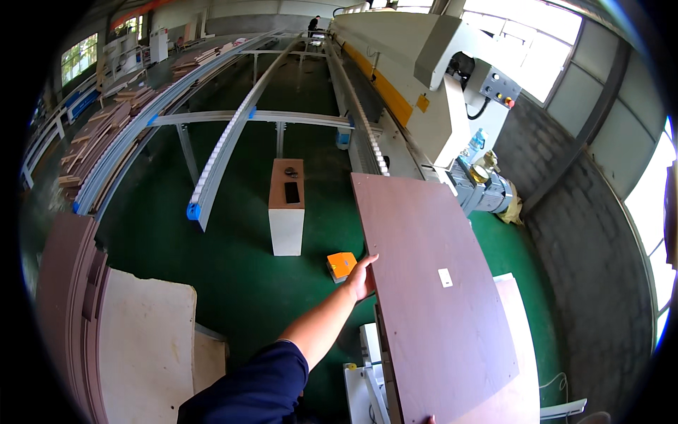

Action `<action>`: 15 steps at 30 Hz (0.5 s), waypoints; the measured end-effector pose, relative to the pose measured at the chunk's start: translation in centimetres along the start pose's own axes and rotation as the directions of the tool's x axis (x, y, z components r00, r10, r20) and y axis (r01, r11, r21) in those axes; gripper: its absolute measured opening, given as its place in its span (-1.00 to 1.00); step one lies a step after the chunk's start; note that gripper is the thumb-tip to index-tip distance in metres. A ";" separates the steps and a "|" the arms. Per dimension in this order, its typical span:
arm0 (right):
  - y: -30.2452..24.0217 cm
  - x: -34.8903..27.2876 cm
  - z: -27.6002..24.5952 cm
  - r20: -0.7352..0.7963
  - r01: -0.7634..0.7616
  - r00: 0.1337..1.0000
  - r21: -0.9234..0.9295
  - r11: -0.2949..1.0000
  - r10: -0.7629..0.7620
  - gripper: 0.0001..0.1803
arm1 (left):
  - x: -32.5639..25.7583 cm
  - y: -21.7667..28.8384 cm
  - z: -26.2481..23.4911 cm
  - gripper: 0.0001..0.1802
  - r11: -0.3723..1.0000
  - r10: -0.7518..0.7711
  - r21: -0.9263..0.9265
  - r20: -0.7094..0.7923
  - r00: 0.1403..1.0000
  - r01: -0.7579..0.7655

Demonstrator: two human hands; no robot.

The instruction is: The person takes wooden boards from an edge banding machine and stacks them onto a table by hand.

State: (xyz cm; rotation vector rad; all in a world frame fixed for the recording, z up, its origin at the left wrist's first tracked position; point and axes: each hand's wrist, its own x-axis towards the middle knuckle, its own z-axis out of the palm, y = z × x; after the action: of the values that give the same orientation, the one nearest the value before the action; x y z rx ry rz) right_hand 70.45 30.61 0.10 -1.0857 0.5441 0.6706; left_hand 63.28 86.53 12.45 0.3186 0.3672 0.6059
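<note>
A large reddish-brown board (424, 226) with a small white label (445, 277) stretches ahead of me on the right. My left hand (360, 278) is closed on its left edge, thumb on top and the other fingers mostly hidden below. Of my right hand (431, 420) only a fingertip shows, over the board's near edge at the bottom of the view; the rest is out of sight. Below the board's right side lies a paler pinkish board (524, 339). An orange-topped box (342, 266) sits on the floor just left of my left hand.
Long metal rails (244, 134) run away from me beside a big machine (441, 120) with a control panel. A narrow stand (286, 230) carries a black phone (292, 192). Stacked brown boards (63, 283) and a whitish sheet (145, 339) stand left. A person (313, 26) is far off.
</note>
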 end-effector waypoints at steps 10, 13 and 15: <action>-3.2 -17.4 1.3 -0.173 -0.002 0.984 -0.253 0.968 -0.043 -0.72 | -6.6 -8.4 -0.7 -0.92 0.989 -0.058 0.129 -0.145 0.988 0.077; -4.5 -20.9 1.7 -0.180 0.044 0.978 -0.299 0.953 -0.102 -0.73 | -10.9 -9.7 0.5 -0.89 0.992 -0.007 0.126 -0.183 0.983 0.031; -5.5 -20.0 -1.8 -0.209 0.051 0.971 -0.281 0.958 -0.114 -0.69 | -15.1 -10.4 2.8 -0.92 0.995 0.032 0.097 -0.170 0.985 -0.015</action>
State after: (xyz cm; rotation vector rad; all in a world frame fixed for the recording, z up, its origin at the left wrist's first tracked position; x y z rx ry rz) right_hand 60.66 22.78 16.67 -1.4494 0.6065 0.5631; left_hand 58.09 68.83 14.40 0.3641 0.5594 0.6420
